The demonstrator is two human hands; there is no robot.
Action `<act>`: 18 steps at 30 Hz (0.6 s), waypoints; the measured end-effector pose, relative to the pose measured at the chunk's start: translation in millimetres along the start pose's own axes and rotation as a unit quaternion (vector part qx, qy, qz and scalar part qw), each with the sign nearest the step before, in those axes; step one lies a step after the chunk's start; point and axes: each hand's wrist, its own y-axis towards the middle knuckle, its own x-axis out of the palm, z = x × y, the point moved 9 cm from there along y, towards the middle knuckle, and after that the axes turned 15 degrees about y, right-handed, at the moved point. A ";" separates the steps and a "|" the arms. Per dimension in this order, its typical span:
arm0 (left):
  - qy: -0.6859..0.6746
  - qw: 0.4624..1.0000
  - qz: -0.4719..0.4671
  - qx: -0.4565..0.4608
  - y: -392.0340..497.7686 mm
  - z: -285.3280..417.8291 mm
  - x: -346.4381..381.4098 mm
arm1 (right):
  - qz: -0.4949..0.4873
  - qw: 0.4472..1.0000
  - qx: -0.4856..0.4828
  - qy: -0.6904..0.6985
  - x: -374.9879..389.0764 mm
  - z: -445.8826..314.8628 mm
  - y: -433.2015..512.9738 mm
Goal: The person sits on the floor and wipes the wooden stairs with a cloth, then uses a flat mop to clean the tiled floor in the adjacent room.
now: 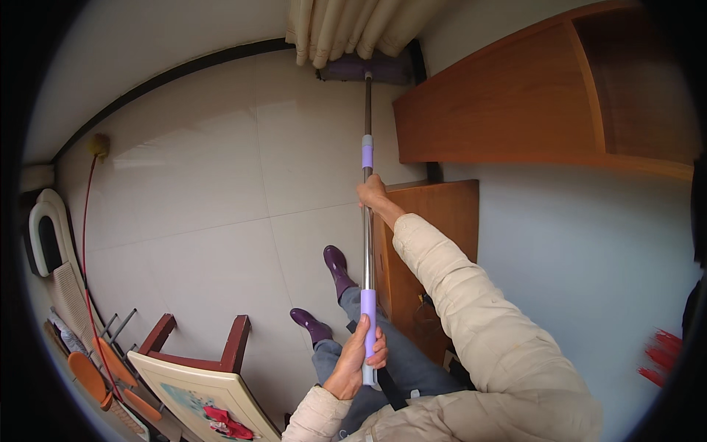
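A flat mop with a metal pole (368, 237) runs up the middle of the view from my body. My left hand (359, 351) is closed around its lower purple grip, thumb along the grip. Further up, my right hand (373, 191) holds the metal pole just below a purple collar (367, 156). The purple mop head (364, 69) lies on the tiled floor (210, 182), partly under the hem of a cream curtain (342, 33) and close to the dark baseboard. Its rear part is hidden by the curtain.
At right stand a wooden cabinet (508, 105) and a lower wooden cabinet (433, 232). A table (182, 381) with a red cloth (226, 424) is lower left. A long-handled duster (85, 237) leans at far left. My purple boots (336, 265) are on the floor.
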 end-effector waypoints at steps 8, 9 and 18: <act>-0.037 0.999 0.003 -0.003 -99.2 -99.4 -65.8 | -0.005 0.999 0.026 -0.043 63.6 81.6 -128.7; -0.035 0.999 0.008 -0.002 -111.1 -113.3 -74.3 | -0.003 0.998 0.033 -0.045 71.6 92.8 -145.2; -0.113 0.991 0.056 -0.044 -221.9 -249.1 -167.7 | -0.103 0.993 0.043 -0.040 148.3 206.7 -290.5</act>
